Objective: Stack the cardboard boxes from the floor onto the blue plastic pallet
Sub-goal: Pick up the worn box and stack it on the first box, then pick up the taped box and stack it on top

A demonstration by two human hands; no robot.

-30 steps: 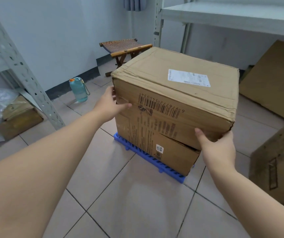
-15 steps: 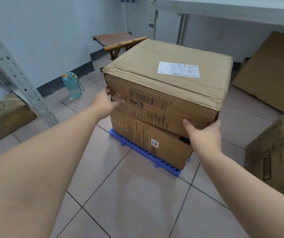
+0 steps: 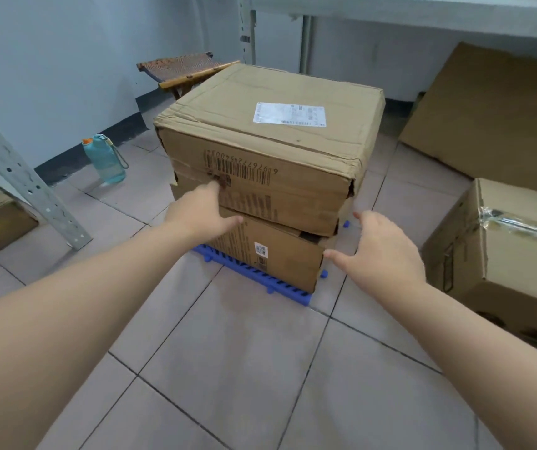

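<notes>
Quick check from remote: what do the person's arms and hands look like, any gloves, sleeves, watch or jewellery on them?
Both arms are bare along all that shows, with no sleeves in view. The left hand and the right hand are ungloved, with no rings, watch, wristband or bracelet visible. Nails that show are short and unpainted. No tape, markings or bandages appear on either forearm.

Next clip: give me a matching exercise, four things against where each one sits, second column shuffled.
1. top box
2. bottle
3. pallet
4. stool

a. under the bottom box
b. by the wall behind the stack
c. on the bottom box
d. on the floor left of the stack

Pairs: 1-c, 2-d, 3-a, 4-b
</notes>
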